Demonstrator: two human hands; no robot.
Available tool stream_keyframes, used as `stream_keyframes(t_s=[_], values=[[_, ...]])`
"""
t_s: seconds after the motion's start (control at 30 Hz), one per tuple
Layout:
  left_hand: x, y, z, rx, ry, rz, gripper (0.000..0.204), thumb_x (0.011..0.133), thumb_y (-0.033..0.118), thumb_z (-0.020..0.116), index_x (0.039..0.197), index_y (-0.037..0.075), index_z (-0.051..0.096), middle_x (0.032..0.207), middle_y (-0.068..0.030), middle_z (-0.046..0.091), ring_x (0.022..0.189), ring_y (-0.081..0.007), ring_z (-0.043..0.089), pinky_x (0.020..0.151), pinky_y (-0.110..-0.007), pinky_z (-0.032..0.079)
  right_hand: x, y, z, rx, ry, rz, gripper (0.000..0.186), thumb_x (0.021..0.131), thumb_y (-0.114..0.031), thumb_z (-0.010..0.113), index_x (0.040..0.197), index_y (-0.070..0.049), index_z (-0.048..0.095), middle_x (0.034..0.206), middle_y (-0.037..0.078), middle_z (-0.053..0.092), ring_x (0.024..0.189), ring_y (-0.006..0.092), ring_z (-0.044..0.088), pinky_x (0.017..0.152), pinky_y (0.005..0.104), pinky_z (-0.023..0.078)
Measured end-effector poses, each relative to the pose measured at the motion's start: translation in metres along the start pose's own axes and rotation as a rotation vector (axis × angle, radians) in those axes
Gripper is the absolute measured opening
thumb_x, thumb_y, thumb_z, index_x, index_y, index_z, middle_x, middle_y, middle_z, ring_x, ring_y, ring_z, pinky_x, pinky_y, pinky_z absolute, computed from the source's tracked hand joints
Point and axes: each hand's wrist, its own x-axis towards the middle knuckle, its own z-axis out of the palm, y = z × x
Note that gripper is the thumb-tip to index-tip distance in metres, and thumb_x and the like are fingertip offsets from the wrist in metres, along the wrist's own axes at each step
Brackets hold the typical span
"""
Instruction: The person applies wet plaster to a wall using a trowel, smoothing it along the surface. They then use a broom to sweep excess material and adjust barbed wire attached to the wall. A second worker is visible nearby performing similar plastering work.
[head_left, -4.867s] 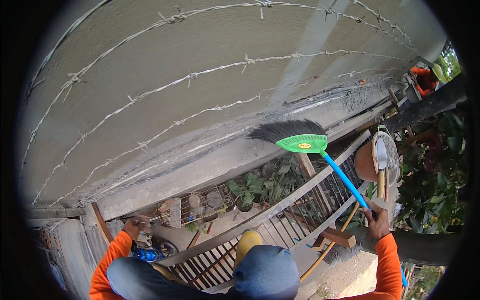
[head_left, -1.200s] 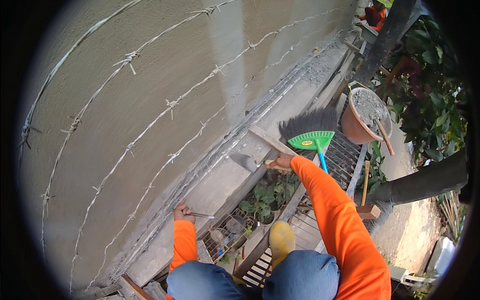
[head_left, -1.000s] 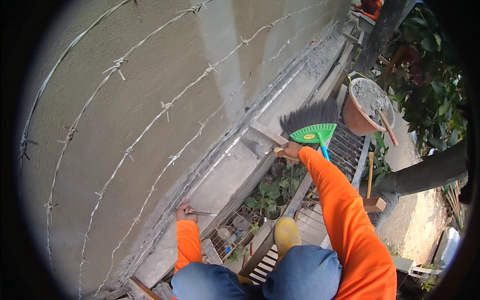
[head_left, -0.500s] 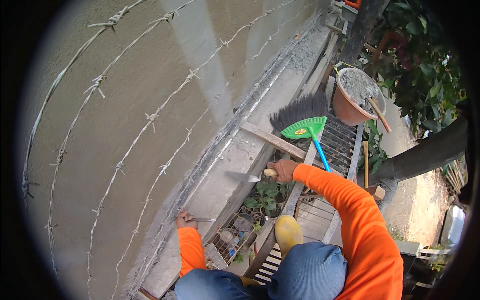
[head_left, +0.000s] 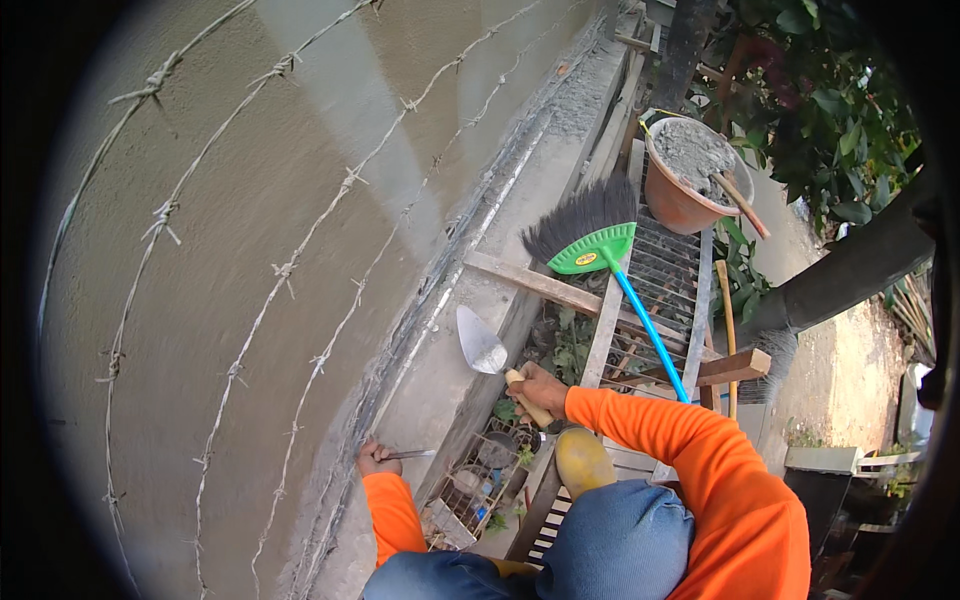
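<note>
My left hand [head_left: 378, 457] grips a slim metal tool [head_left: 408, 455] beside the groove [head_left: 385, 380] where the wall meets a concrete ledge [head_left: 420, 400]. My right hand [head_left: 540, 390] is closed around the wooden handle of a trowel, whose pointed metal blade [head_left: 475, 335] is over the ledge with some pale material on it. Above that, a black-bristled broom [head_left: 590, 252] with a green head and blue handle lies across the slatted platform. An orange bucket [head_left: 668, 200] of grey mortar, a wooden handle standing in it, rests at the platform's far end.
Barbed wire [head_left: 350, 180] runs along the rendered wall [head_left: 250, 150]. The narrow barred platform [head_left: 660, 300] carries my yellow boot [head_left: 582, 460]. A wooden bar [head_left: 515, 280] crosses to the ledge. Potted plants and a wire rack [head_left: 480, 480] sit below. Foliage and a dark beam [head_left: 830, 280] flank the right.
Since the earliest frame, my right hand has let go of the broom and taken the trowel. In the last second it moved down, turning the blade upward. The co-worker has left the view.
</note>
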Motion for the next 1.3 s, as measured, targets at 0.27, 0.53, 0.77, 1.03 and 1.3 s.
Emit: stream_keyframes(t_s=[0.27, 0.53, 0.77, 1.03, 1.3], values=[[0.001, 0.005, -0.001, 0.088, -0.048, -0.024, 0.027, 0.077, -0.005, 0.056, 0.100, 0.010, 0.054, 0.059, 0.0062, 0.038, 0.044, -0.0084, 0.035, 0.045, -0.024, 0.035, 0.053, 0.004, 0.044, -0.282, 0.433, -0.114, 0.059, 0.090, -0.025, 0.063, 0.133, -0.001, 0.029, 0.114, 0.032, 0.063, 0.107, 0.0481, 0.064, 0.092, 0.0514, 0.050], [0.003, 0.008, -0.005, 0.068, -0.039, -0.072, 0.037, 0.074, -0.005, 0.057, 0.108, 0.010, 0.056, 0.059, 0.0064, 0.038, 0.044, -0.0077, 0.036, 0.045, -0.023, 0.035, 0.072, -0.014, 0.085, -0.225, 0.508, 0.049, 0.078, 0.092, -0.025, 0.061, 0.154, -0.008, 0.015, 0.122, 0.029, 0.063, 0.115, 0.0442, 0.062, 0.098, 0.0513, 0.049], [-0.006, 0.013, 0.005, 0.108, -0.001, -0.095, 0.038, 0.075, -0.007, 0.057, 0.109, 0.010, 0.057, 0.060, 0.0065, 0.038, 0.044, -0.0075, 0.036, 0.045, -0.022, 0.034, 0.128, -0.068, 0.133, -0.198, 0.404, 0.103, 0.077, 0.092, -0.022, 0.062, 0.151, -0.006, 0.016, 0.124, 0.033, 0.060, 0.117, 0.0460, 0.061, 0.099, 0.0540, 0.048], [-0.014, 0.014, 0.001, 0.118, -0.027, -0.126, 0.030, 0.077, -0.007, 0.057, 0.101, 0.012, 0.056, 0.058, 0.0070, 0.037, 0.044, -0.0075, 0.036, 0.046, -0.024, 0.035, 0.129, -0.032, 0.146, -0.019, 0.544, -0.169, 0.064, 0.086, -0.023, 0.068, 0.135, -0.006, 0.031, 0.113, 0.033, 0.064, 0.107, 0.0499, 0.063, 0.097, 0.0519, 0.048], [-0.016, 0.011, 0.008, 0.068, 0.040, -0.122, 0.032, 0.076, -0.007, 0.056, 0.101, 0.012, 0.055, 0.058, 0.0068, 0.037, 0.044, -0.0077, 0.036, 0.044, -0.022, 0.035, 0.143, -0.032, 0.149, 0.049, 0.522, -0.272, 0.060, 0.087, -0.023, 0.068, 0.133, -0.005, 0.035, 0.112, 0.032, 0.064, 0.107, 0.0492, 0.063, 0.096, 0.0517, 0.048]])
